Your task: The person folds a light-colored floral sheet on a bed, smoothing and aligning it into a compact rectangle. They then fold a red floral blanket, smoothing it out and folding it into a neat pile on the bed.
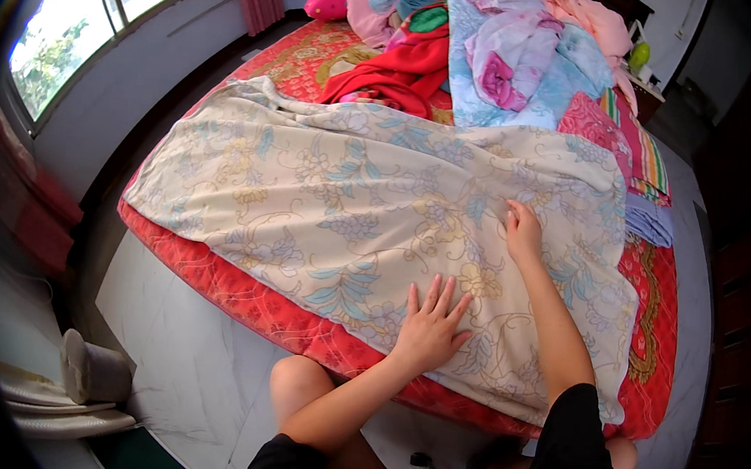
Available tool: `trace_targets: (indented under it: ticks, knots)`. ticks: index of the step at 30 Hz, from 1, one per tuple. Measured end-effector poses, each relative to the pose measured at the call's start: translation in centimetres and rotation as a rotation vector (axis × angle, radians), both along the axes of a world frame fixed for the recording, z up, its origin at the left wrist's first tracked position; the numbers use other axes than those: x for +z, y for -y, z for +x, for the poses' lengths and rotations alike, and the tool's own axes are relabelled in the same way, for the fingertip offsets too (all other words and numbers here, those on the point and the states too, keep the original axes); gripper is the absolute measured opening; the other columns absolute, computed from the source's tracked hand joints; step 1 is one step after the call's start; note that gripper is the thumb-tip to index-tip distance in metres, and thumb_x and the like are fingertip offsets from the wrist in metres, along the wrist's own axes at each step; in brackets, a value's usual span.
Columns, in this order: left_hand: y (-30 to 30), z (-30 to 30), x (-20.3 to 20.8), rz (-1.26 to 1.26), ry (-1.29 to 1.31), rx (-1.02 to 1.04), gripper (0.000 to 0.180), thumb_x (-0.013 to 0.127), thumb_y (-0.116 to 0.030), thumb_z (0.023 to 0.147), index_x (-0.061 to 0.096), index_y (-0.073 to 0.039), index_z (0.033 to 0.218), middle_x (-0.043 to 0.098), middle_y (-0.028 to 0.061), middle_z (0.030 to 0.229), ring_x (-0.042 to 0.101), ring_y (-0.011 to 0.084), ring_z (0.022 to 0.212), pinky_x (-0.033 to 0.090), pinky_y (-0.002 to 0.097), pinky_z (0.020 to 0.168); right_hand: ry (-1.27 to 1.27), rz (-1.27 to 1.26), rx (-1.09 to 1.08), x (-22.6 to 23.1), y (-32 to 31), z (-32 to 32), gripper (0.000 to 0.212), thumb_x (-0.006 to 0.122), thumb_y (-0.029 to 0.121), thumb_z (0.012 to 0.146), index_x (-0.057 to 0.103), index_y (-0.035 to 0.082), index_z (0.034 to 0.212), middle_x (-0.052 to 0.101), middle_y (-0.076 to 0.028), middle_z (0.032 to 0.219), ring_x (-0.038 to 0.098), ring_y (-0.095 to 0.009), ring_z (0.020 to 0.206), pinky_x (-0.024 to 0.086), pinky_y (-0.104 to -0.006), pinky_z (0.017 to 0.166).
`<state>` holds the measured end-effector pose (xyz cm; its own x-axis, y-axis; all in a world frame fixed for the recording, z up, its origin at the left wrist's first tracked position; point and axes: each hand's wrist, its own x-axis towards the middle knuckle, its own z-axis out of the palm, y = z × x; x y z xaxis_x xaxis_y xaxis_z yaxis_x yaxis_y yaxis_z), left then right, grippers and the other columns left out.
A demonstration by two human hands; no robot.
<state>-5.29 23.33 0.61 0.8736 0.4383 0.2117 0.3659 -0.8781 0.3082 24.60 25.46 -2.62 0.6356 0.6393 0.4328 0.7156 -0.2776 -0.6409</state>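
- Bed (653, 352) with red patterned cover carried everything.
- Cream floral sheet (352, 196) lay spread flat across the bed's near end, long axis left to right.
- Left hand (430, 326) pressed flat on the sheet near its front edge, fingers splayed, gripping nothing.
- Right hand (521, 232) reached further in, fingers curled onto the fabric; pinching or not, can't tell.

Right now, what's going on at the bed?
A person leans over a bed with both hands flat on a cream floral sheet spread across the red quilted mattress. The left hand presses near the front edge, fingers spread; the right hand rests farther in, toward the sheet's right side. Neither hand has a grip on the fabric. A heap of colourful clothes and bedding lies at the far end.
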Motion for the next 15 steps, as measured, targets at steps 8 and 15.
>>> trace_targets:
  ticks: [8,15]
  knots:
    - [3.7,0.4,0.4,0.017,-0.022,-0.386,0.06,0.055,-0.049,0.092,0.044,-0.026,0.145,0.031,0.0146,0.155,0.025,0.0344,0.145,0.018,0.0647,0.112,0.003,-0.648,-0.397,2.4,9.5,4.0,0.029,0.06,0.017,0.091,0.061,0.013,0.119,0.057,-0.013,0.121,0.063,-0.034,0.099,0.052,-0.0441,0.082]
    - [3.7,0.4,0.7,0.045,-0.017,-0.478,0.06,0.056,-0.052,0.09,0.045,-0.031,0.144,0.032,0.0141,0.155,0.024,0.0354,0.145,0.019,0.0653,0.112,0.018,-0.288,-0.474,1.1,12.0,6.8,0.016,0.062,0.01,0.086,0.061,0.008,0.102,0.057,-0.014,0.112,0.061,-0.034,0.096,0.05,-0.0441,0.08]
